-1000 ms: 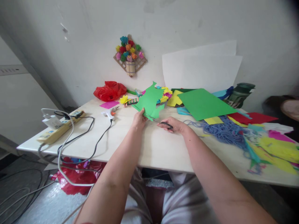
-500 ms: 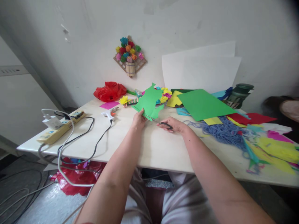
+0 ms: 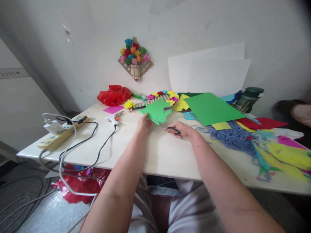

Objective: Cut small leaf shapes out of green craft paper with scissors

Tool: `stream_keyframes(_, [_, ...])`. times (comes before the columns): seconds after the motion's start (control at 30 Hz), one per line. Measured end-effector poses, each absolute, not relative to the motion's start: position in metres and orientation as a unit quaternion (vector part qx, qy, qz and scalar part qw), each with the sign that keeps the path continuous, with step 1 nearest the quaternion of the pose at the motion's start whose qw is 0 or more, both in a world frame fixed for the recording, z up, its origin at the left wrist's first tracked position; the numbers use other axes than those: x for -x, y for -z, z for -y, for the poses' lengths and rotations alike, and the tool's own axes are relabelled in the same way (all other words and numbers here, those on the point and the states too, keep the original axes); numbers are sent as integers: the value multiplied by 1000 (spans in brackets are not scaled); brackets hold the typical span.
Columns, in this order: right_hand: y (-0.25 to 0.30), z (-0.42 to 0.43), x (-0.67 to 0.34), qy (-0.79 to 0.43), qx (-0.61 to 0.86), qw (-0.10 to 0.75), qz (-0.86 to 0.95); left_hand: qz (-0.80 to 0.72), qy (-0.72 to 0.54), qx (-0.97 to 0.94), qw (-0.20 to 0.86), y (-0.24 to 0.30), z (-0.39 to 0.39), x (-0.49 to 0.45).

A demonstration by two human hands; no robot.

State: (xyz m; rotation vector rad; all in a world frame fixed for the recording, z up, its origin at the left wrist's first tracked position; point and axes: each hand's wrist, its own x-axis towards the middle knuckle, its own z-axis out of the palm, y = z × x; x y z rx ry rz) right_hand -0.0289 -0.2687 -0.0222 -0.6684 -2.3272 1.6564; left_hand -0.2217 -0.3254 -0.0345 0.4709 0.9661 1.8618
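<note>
My left hand (image 3: 144, 124) pinches the near edge of a cut green paper piece (image 3: 156, 111), which lies tilted low over the table. My right hand (image 3: 181, 129) is closed round the black handles of scissors (image 3: 170, 127), whose blades point left into the green piece. Behind the paper lies a woven strip with small paper flowers (image 3: 159, 96).
A large green sheet (image 3: 212, 108), blue yarn (image 3: 234, 136) and coloured paper scraps (image 3: 286, 152) fill the right of the table (image 3: 167, 155). A glue gun (image 3: 113, 118), power strip (image 3: 60, 132) with cables and a red bag (image 3: 114, 94) lie left. White sheets lean on the wall.
The green piece has dropped from upright to nearly flat, uncovering the flower strip behind it. Both hands stay in almost the same place.
</note>
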Motion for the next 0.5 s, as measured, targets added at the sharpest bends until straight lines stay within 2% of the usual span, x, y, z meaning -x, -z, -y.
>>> stream_keyframes(0.27, [23,267,28,-559,219,113,792,-394,-763,-253,447,36,332,222])
stream_keyframes(0.5, [25,267,28,-542,216,109,805,-363,-770,-248,463,37,331,224])
